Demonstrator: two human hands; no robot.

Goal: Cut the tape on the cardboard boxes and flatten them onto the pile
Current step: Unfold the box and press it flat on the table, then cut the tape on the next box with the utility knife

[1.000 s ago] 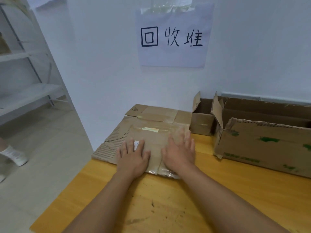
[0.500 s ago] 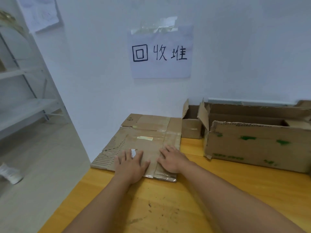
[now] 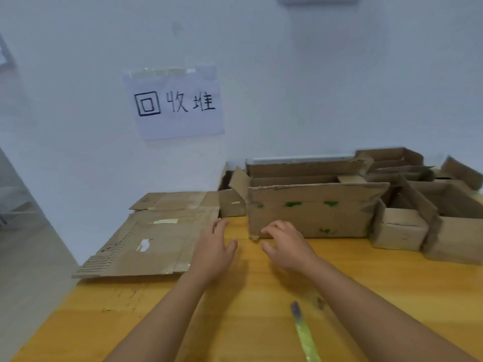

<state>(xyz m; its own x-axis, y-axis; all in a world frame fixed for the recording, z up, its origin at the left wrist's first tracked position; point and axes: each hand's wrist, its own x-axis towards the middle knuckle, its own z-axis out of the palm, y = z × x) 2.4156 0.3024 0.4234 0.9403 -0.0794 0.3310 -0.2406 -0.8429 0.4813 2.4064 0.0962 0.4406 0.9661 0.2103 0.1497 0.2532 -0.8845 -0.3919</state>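
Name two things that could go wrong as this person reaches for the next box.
1. The pile hangs over the table's left edge, so adding more cardboard could tip it off.
2. The cutter lies on the table between the forearms; a sweeping arm could knock it or get nicked.

Both the left hand and the right hand are empty near the green-marked box.

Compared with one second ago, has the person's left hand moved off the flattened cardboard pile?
Yes. The left hand has shifted right, off the flattened cardboard pile, onto the bare wooden table toward the green-marked box.
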